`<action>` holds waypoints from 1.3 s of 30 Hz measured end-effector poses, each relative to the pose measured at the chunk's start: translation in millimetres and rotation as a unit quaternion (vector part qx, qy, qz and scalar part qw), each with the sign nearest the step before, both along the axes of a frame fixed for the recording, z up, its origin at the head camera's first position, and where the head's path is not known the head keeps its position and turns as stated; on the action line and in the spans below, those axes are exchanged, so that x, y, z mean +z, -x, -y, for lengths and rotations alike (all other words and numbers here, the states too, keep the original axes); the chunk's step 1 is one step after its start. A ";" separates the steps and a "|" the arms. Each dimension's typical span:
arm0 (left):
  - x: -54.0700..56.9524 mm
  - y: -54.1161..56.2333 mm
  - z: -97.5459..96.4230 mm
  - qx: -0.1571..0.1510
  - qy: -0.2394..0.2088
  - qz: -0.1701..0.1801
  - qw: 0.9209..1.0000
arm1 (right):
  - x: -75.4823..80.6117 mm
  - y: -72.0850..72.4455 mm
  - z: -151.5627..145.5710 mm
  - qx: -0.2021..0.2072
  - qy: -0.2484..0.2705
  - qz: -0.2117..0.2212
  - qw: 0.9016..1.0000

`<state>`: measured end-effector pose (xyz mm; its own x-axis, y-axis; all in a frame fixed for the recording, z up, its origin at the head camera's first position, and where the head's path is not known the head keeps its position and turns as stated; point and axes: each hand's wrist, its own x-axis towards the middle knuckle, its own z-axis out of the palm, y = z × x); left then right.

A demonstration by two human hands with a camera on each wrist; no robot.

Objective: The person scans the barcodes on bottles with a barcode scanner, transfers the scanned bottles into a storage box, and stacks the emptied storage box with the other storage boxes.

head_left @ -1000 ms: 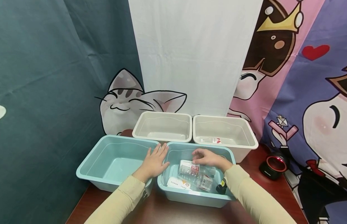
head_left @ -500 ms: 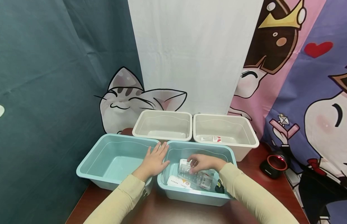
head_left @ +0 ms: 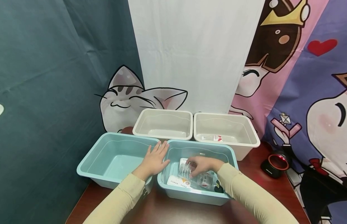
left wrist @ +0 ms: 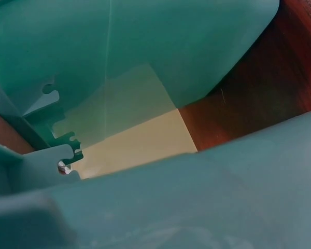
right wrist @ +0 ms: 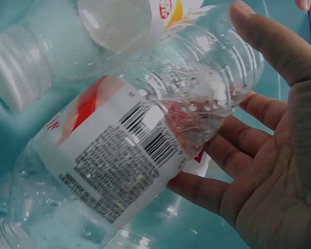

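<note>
In the head view my left hand [head_left: 152, 161] rests with straight, spread fingers on the adjoining rims of the left blue bin [head_left: 90, 149] and the right blue bin [head_left: 196, 196]. My right hand [head_left: 203, 165] reaches down into the right bin and grips a clear plastic bottle [right wrist: 114, 150] near its ribbed base. The right wrist view shows the thumb over its upper side and the fingers round the lower side. That bottle carries a red-and-white label with a barcode, and its neck is uncapped. A white-labelled bottle [head_left: 177, 181] lies beside it.
Two cream bins, a left one [head_left: 162, 137] and a right one [head_left: 256, 144], stand behind the blue ones. A clear bottle [head_left: 214, 137] lies in the right cream bin. A small black thing [head_left: 218, 188] is near my right sleeve. A black device [head_left: 275, 164] stands at right.
My right hand has moved down and slightly left, from above the bottles onto the clear plastic bottle, and its fingers have closed round it. The left hand has stayed put.
</note>
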<state>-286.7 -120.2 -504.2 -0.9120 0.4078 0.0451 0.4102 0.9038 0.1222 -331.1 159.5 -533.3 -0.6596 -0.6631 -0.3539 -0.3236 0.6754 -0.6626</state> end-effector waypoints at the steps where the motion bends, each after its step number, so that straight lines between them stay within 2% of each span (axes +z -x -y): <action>1: 0.0 0.0 0.0 0.000 0.000 0.000 1.000 | -0.7 -0.5 0.6 0.002 -0.004 -0.005 1.000; 6: -0.2 0.2 -0.2 0.001 0.000 0.002 1.000 | -6.1 -2.9 4.6 0.034 -0.047 -0.067 0.996; 9: -0.1 0.0 -0.2 0.001 0.000 0.003 1.000 | -8.6 -3.7 5.9 0.043 -0.069 -0.089 0.993; 17: -0.1 0.0 -0.3 -0.001 0.002 0.000 1.000 | -10.4 -2.1 4.7 0.045 -0.071 -0.094 0.992; 24: 0.4 -0.4 -1.1 0.002 0.000 0.002 1.000 | -4.9 -1.2 3.0 0.058 -0.059 -0.113 0.990; 29: 0.8 -0.7 -0.1 0.001 0.000 0.002 1.000 | 0.8 -0.8 2.8 0.055 -0.049 -0.114 0.991; 35: -1.2 -1.1 0.7 -0.001 0.005 0.002 1.000 | 0.3 0.9 -0.4 0.045 -0.059 -0.121 0.990; 39: -1.0 -1.0 0.3 -0.002 0.005 0.001 1.000 | 5.3 1.5 -3.7 0.042 -0.036 -0.132 0.990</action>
<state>-285.7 -120.5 -505.2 -0.9101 0.4126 0.0389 0.4143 0.9029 0.1149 -332.6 163.2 -528.0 -0.6794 -0.6988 -0.2236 -0.5361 0.6809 -0.4989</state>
